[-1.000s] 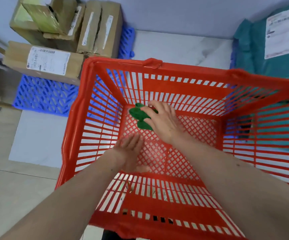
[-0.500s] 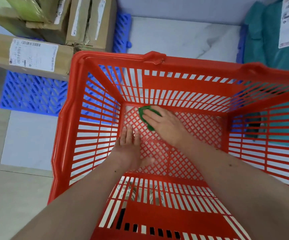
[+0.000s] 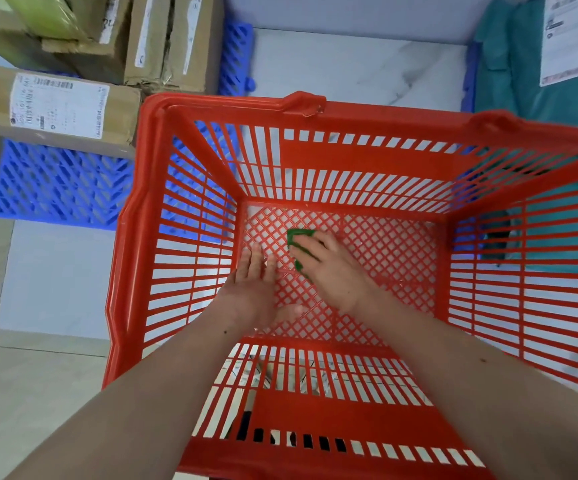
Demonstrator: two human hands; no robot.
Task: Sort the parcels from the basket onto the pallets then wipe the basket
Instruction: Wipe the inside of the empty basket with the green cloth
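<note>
A: Status of the basket?

B: Red basket (image 3: 135,237) is seen from above, filling the centre and right of the frame. No parcels are seen inside it; the lattice floor is bare except for the hands and cloth.

A: Hands?

B: Both are reached down inside. The right hand (image 3: 329,268) is laid over a green cloth (image 3: 296,237), just right of centre of the basket floor. The cloth is pressed against the lattice; only its upper and left edges are visible past the fingers. Whether the fingers are curled round it or just pressed flat on it cannot be told.

A: Left?

B: The left hand (image 3: 252,289) is placed flat on the floor, lower left of the cloth, fingers straight and close together, thumb out to the right. Nothing is held. The two hands are near each other but not touching.

A: Parcels?

B: Cardboard boxes (image 3: 162,39) are stacked at upper left on a blue pallet (image 3: 58,188), the nearest labelled box (image 3: 55,105) lying just beside the basket's left rim. A teal mailer bag (image 3: 540,84) with a white label is seen at upper right, on a second blue pallet (image 3: 467,74) of which only an edge is shown.
</note>
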